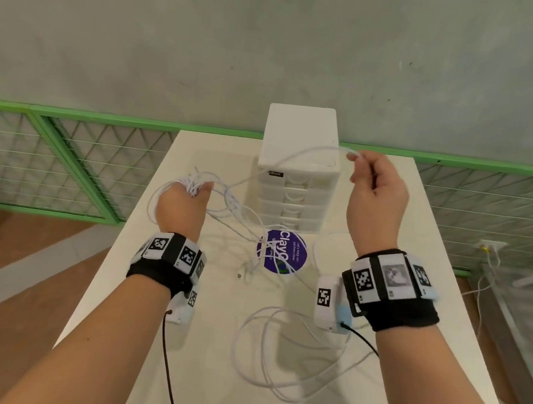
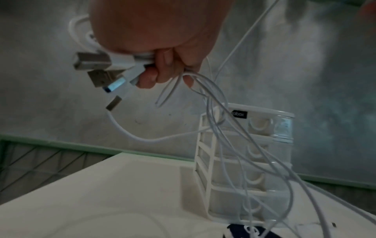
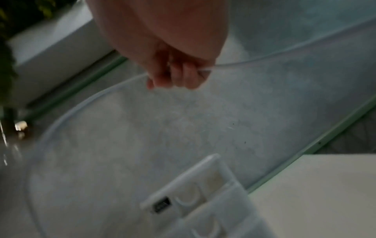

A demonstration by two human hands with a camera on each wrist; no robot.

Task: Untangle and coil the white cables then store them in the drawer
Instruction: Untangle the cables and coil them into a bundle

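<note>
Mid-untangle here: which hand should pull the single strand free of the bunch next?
Right. The right hand already pinches one cable strand raised above the drawer unit, free to draw away. The left hand grips the cable bunch with its plugs, so it likely serves best as anchor.

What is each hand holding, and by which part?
The left hand grips a bunch of white cables near their USB plugs. The right hand pinches a single cable partway along.

Tangled white cables [image 1: 240, 212] bunched at centre-left above the table, USB plugs [image 2: 97, 67] sticking out, one strand [image 1: 300, 159] raised rightward, loose loops [image 1: 290, 352] lying near, white drawer unit [image 1: 297, 168] standing far, drawers closed
</note>
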